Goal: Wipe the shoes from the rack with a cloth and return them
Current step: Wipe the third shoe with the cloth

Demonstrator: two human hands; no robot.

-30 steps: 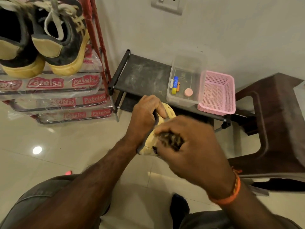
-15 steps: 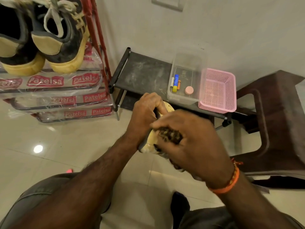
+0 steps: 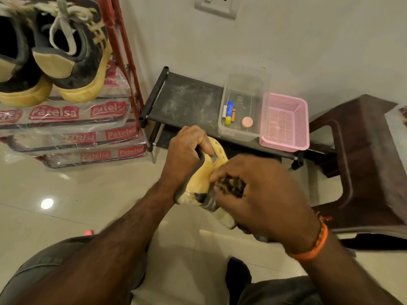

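Observation:
A tan perforated clog-type shoe (image 3: pixel 201 180) with a grey strap is held in the air above the floor. My left hand (image 3: pixel 187 150) grips its grey edge from the left. My right hand (image 3: pixel 262 194) is closed on a dark bunched cloth (image 3: pixel 231 187) pressed against the shoe's right side. Most of the shoe is hidden by both hands. A pair of black sneakers (image 3: pixel 66 49) with yellow soles sits on the top shelf of the red shoe rack (image 3: pixel 123 51) at upper left.
A low black shelf (image 3: pixel 187 100) against the wall carries a clear plastic box (image 3: pixel 244 106) with small items and a pink mesh basket (image 3: pixel 286 122). A dark brown plastic stool (image 3: pixel 363 161) stands at right. The floor is glossy tile (image 3: pixel 66 194).
My right hand with the cloth has shifted slightly along the shoe's side; the left hand's grip on the shoe is unchanged.

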